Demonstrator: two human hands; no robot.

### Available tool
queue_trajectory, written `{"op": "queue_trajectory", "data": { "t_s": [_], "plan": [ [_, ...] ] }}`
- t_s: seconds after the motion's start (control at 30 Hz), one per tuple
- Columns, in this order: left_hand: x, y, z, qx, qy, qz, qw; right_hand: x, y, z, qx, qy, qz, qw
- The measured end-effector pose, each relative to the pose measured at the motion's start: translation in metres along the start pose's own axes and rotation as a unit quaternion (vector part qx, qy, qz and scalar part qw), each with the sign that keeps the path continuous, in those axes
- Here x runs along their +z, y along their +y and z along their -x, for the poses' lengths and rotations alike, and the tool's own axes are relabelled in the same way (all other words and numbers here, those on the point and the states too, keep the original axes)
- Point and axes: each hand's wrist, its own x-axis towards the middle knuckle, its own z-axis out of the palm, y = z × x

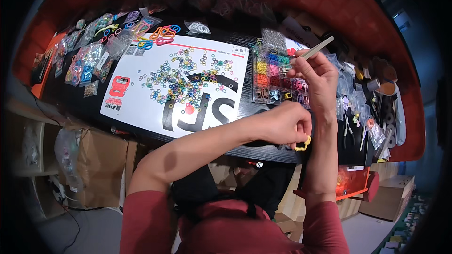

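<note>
My left hand [289, 121] reaches across to the right at the table's front edge, its fingers closed. From them hangs a small wavy-edged yellow loop [303, 145], its exact kind unclear. Just beyond, my right hand [320, 73] is raised over the compartment box, pinching a slim pale stick-like tool [320, 48] that slants up to the right. Under it, the clear divided box [262, 98] holds small pieces sorted by colour: yellow, orange, blue, green, pink and more. My right hand and forearm hide part of this box.
Many small coloured rings [176, 82] lie scattered on a white printed sheet [146, 120] at the left. Bags of rings [87, 66] and coloured clasps [162, 33] line the back left. Pliers [347, 134] and plastic bags [346, 80] crowd the right. A cardboard box [101, 167] stands below left.
</note>
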Motion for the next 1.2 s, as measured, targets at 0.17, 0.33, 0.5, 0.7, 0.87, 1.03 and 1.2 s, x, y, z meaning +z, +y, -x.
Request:
{"op": "queue_trajectory", "data": {
  "t_s": [0.17, 0.33, 0.5, 0.7, 0.87, 1.03, 1.2],
  "plan": [
    [-0.001, -0.012, -0.003, -0.065, 0.115, 0.156, 0.979, -0.011, -0.002, -0.002, -0.011, 0.013, 0.01, 1.0],
    [0.002, -0.01, -0.003, -0.085, 0.121, 0.174, 0.974, -0.026, -0.002, -0.006, -0.019, 0.019, -0.001, 1.0],
    [0.002, -0.001, -0.002, -0.101, 0.121, 0.152, 0.976, -0.038, -0.004, -0.007, -0.013, 0.028, 0.031, 0.999],
    [0.004, 0.003, 0.0, -0.043, 0.118, 0.131, 0.983, -0.039, -0.008, -0.003, 0.001, 0.034, 0.05, 0.998],
    [0.003, -0.001, -0.001, -0.062, 0.144, 0.306, 0.939, -0.036, -0.006, -0.003, -0.004, 0.001, 0.04, 0.999],
    [0.008, -0.003, 0.0, -0.07, 0.081, 0.299, 0.948, -0.027, 0.002, -0.002, 0.008, -0.026, 0.06, 0.998],
    [0.005, 0.006, 0.004, -0.064, 0.05, 0.312, 0.947, -0.011, 0.016, -0.004, -0.019, -0.054, 0.073, 0.996]
  ]
}}
